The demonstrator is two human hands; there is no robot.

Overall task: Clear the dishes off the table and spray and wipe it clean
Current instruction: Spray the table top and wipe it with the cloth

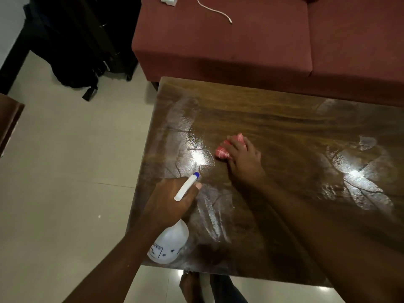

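Note:
A glossy brown wooden table (273,114) fills the middle and right of the view, with wet streaks and glare patches on its surface. My left hand (170,202) grips a white spray bottle (169,246) at the table's near left corner, its blue-tipped nozzle (196,175) pointing toward the table's middle. My right hand (242,160) presses down on a bunched red and white cloth (225,150) on the tabletop, a little beyond the nozzle. No dishes are in view on the table.
A dark red sofa (240,40) stands right behind the table's far edge, with a white charger (168,0) and cable (215,10) on it. A black bag (83,40) sits on the pale tiled floor at the upper left. My bare foot (190,285) shows below the table's near edge.

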